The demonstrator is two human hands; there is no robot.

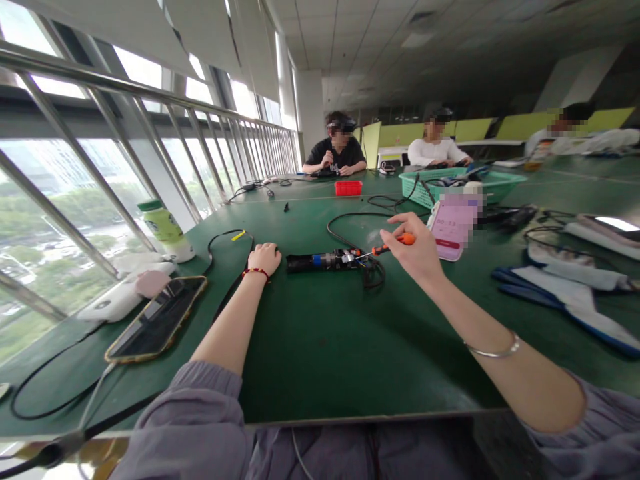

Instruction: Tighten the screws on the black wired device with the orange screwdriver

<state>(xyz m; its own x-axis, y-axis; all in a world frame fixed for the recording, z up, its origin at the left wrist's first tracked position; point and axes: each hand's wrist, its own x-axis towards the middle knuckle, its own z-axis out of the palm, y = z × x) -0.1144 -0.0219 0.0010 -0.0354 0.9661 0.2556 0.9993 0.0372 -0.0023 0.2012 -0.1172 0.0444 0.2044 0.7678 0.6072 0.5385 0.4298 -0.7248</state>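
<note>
A black cylindrical device (303,262) with a blue band lies on the green table, and thin wires and a metal fitting show at its right end. My right hand (413,250) holds a screwdriver (381,250) with an orange and black handle. Its shaft points left, and the tip meets or lies very near the metal fitting; I cannot tell which. My left hand (265,259) rests on the table just left of the device, apart from it. The left fingers are curled under, with their tips hidden, and no object shows in them.
A dark phone (157,320), a white power bank (113,303) and a green-capped cup (167,230) stand left. Beyond my right hand are a pink-screened phone (447,227), a green basket (417,192) and gloves (565,293). A red tray (349,189) sits farther back, near seated people.
</note>
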